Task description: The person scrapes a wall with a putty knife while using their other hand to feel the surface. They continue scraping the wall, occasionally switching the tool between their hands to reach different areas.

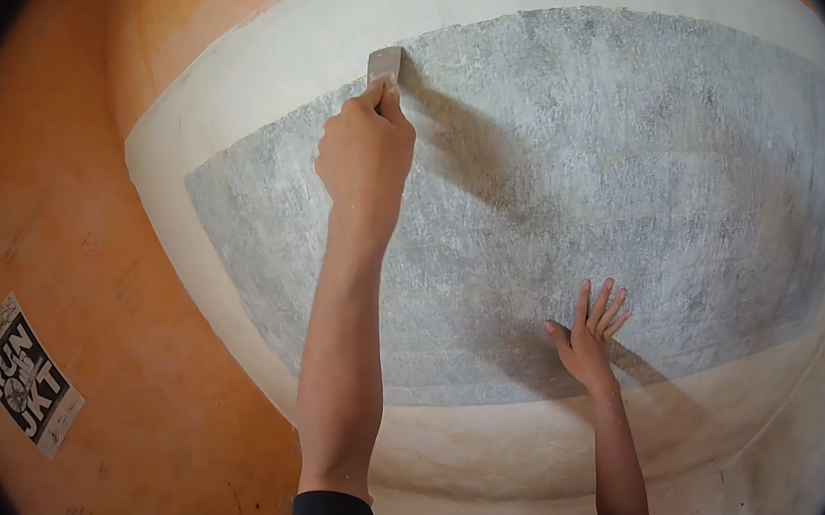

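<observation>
The left hand [366,152] is closed around a scraper [384,63]. Its handle is hidden in the fist; only the blade shows, touching the top edge of the grey patch [626,185]. The right hand [591,324] lies flat lower on the patch, fingers spread.

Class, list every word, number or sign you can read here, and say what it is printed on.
"RUN JKT": on the sticker on the orange wall.
Small print at its lower edge: too small to read.
Scraper and grey patch: no text.
</observation>
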A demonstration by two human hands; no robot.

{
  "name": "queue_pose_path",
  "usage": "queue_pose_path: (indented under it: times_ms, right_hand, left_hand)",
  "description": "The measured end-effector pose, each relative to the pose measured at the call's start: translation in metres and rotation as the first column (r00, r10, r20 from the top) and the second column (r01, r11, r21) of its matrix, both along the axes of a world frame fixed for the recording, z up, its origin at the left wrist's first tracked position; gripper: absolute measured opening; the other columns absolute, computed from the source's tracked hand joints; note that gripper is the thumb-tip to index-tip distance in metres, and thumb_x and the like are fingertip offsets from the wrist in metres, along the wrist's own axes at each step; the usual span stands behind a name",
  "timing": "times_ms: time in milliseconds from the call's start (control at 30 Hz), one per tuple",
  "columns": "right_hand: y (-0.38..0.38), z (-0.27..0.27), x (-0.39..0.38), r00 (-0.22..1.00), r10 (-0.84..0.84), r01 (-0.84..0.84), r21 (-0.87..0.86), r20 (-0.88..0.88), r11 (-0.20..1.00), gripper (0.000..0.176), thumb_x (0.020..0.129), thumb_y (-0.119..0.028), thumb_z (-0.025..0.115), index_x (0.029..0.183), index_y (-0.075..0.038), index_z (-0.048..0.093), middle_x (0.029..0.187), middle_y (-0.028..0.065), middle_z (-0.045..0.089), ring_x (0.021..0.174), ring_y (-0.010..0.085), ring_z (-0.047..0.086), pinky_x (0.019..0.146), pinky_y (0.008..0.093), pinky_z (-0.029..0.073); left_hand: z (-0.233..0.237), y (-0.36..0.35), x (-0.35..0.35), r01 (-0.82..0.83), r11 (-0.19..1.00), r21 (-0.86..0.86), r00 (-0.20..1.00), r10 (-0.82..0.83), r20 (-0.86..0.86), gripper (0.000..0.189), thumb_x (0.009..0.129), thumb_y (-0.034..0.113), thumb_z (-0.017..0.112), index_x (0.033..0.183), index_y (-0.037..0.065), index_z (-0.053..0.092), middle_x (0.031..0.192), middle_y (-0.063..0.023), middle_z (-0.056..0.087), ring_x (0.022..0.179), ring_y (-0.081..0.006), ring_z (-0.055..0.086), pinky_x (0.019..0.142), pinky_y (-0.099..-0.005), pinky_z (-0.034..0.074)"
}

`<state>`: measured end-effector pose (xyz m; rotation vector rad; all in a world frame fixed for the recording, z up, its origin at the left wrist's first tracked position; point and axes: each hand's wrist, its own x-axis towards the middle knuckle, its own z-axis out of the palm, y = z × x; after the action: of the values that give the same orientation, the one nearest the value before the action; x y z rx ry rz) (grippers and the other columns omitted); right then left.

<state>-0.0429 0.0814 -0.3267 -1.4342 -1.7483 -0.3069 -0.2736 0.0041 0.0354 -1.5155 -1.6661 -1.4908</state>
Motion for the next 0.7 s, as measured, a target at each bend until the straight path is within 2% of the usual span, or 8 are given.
queue_pose_path:
  times_ms: [200,267,400,533,600,700]
  right_hand:
    - [0.001,0.003,0.0,1.0,0.015,-0.015,0.007,-0.014,1.0,0.096,0.099,-0.058,0.049,0.161,-0.006,-0.003,0.161,0.0283,-0.023,0.144,0.0537,-0.026,0.106,0.0725,-0.018]
    - [-0.003,0.004,0.001,0.999,0.019,-0.022,-0.068,-0.038,0.997,0.095,0.099,-0.057,0.049,0.161,-0.007,-0.003,0.161,0.0285,-0.022,0.144,0.0536,-0.026,0.106,0.0721,-0.018]
    - [-0.005,0.006,0.004,1.0,0.026,-0.026,-0.06,-0.002,0.998,0.094,0.1,-0.056,0.05,0.161,-0.007,-0.002,0.162,0.029,-0.021,0.145,0.0537,-0.026,0.107,0.0715,-0.018]
    - [-0.01,0.013,0.005,0.999,0.023,-0.028,-0.142,-0.038,0.99,0.092,0.1,-0.057,0.049,0.161,-0.006,0.001,0.162,0.0295,-0.018,0.145,0.0536,-0.024,0.108,0.0706,-0.017]
    - [-0.013,0.011,0.005,0.999,0.027,-0.031,-0.175,-0.028,0.984,0.092,0.1,-0.057,0.048,0.161,-0.006,0.002,0.162,0.0296,-0.017,0.145,0.0533,-0.024,0.109,0.0702,-0.017]
    - [-0.016,0.015,0.004,0.999,0.016,-0.021,-0.135,-0.043,0.991,0.09,0.101,-0.057,0.046,0.161,-0.006,0.003,0.163,0.029,-0.017,0.146,0.0525,-0.023,0.109,0.0697,-0.017]
  left_hand:
    - [0.002,-0.006,0.001,-0.008,1.0,-0.005,1.0,0.008,-0.016,0.034,0.097,0.038,0.058,0.122,0.021,0.072,0.104,-0.0186,0.073,0.099,-0.0399,0.069,0.087,-0.0464,0.055]
    - [0.003,-0.006,0.004,-0.006,0.999,-0.04,1.0,0.006,0.005,0.033,0.097,0.037,0.058,0.121,0.021,0.073,0.104,-0.0182,0.073,0.099,-0.0395,0.069,0.088,-0.0462,0.055]
    - [0.007,-0.008,0.017,-0.022,1.0,-0.02,0.999,0.022,0.03,0.034,0.096,0.038,0.057,0.119,0.018,0.074,0.105,-0.0187,0.073,0.101,-0.0402,0.068,0.089,-0.0467,0.054]
    - [0.009,-0.006,0.013,-0.002,1.0,-0.019,1.0,0.002,-0.012,0.035,0.097,0.039,0.056,0.118,0.016,0.074,0.105,-0.0195,0.073,0.101,-0.0411,0.068,0.089,-0.0471,0.054]
    - [0.008,-0.006,0.014,0.017,1.0,-0.001,1.0,-0.017,0.025,0.035,0.097,0.039,0.057,0.118,0.017,0.074,0.105,-0.0198,0.073,0.1,-0.0417,0.068,0.089,-0.0474,0.054]
    - [0.002,-0.007,0.012,0.002,1.0,-0.019,1.0,-0.002,-0.009,0.036,0.097,0.039,0.057,0.119,0.017,0.073,0.104,-0.0204,0.073,0.099,-0.042,0.068,0.088,-0.0475,0.054]
